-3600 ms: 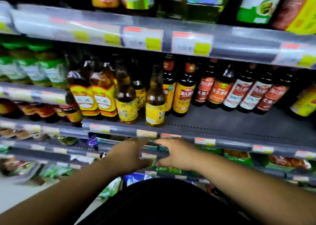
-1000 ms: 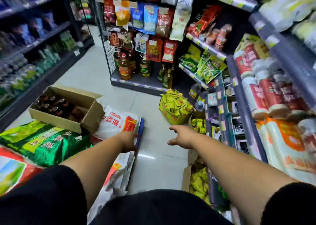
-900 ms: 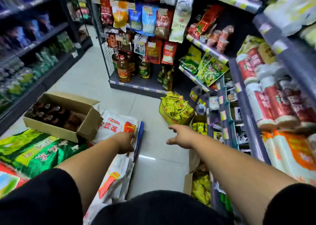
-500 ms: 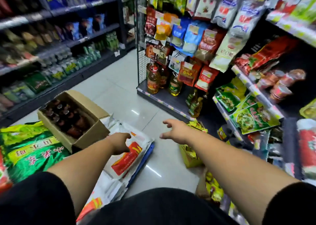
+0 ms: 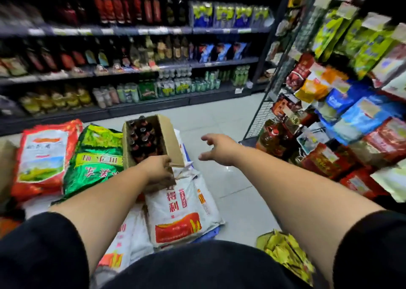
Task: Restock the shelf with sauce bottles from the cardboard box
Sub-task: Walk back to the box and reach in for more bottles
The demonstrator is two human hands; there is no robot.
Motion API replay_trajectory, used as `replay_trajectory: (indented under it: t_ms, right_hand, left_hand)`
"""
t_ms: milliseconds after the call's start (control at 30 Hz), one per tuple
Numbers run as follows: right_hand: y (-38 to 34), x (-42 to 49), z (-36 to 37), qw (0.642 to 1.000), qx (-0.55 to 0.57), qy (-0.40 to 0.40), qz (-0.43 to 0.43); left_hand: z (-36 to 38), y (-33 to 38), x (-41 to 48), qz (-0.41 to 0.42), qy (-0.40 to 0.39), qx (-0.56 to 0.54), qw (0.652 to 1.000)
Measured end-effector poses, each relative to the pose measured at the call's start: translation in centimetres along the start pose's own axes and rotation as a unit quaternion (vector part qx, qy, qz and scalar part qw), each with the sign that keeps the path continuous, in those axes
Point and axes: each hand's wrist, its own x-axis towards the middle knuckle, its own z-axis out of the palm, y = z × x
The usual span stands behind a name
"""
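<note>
Open brown cardboard box sits on the floor left of centre, resting on stacked sacks, one flap folded outward on its right side. Inside: dark glass sauce bottles standing upright, packed in close rows, with reddish caps; labels not legible. Box lies just right of a green printed sack and just beyond a white sack with red characters; a red-and-white sack lies further left. Left hand is at the near edge of the box, fingers curled downward over the near wall; whether they actually clamp the cardboard cannot be told, as the fingertips are hidden. It holds no bottle. Right hand is in the air right of the box, above pale floor tiles, fingers spread and loosely bent, holding nothing, not touching the box. Black short sleeves on both arms. Far side: dark shelving with rows of bottles and packets, blurred. Right side: wire rack hung with coloured snack packets. Yellow packets lie on the floor near right.
</note>
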Motion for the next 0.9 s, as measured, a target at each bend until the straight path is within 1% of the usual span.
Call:
replay_trajectory:
  t_ms: [100, 200, 267, 367, 533, 633, 733, 833, 900]
  right_hand:
    - [-4.1, 4.2, -2.6, 0.998, -0.01, -0.004, -0.064]
    - [-6.1, 7.9, -3.5, 0.994, -0.023, -0.033, -0.098]
    - [-6.5, 10.1, -3.2, 0.993, -0.037, -0.053, -0.102]
    - [-6.7, 12.9, -1.8, 0.991, -0.033, -0.097, -0.089]
    - [-6.2, 17.7, 0.5, 0.972, -0.105, -0.182, -0.106]
    - [-5.3, 21.1, 1.3, 0.963, -0.113, -0.223, -0.099]
    - [-4.6, 25.3, 2.0, 0.952, -0.127, -0.258, -0.101]
    - [-4.7, 30.3, 2.1, 0.932, -0.143, -0.299, -0.146]
    - [-5.0, 33.9, 2.0, 0.916, -0.16, -0.318, -0.185]
  left_hand:
    - [-0.2, -0.8, 1.8, -0.014, -0.01, 0.011, 1.0]
    - [-1.2, -1.7, 3.7, -0.029, -0.007, -0.01, 0.999]
    - [-2.3, -2.8, 4.5, -0.039, 0.009, -0.031, 0.999]
    - [-3.1, -5.3, 5.2, -0.084, 0.026, -0.085, 0.992]
    - [-3.4, -9.5, 5.3, -0.166, 0.035, -0.128, 0.977]
    - [-2.6, -12.1, 5.2, -0.224, 0.05, -0.161, 0.96]
    - [-2.1, -13.1, 5.9, -0.27, 0.069, -0.193, 0.941]
    - [-2.0, -12.9, 7.8, -0.315, 0.09, -0.232, 0.916]
    - [-1.9, -12.6, 9.3, -0.344, 0.115, -0.278, 0.889]
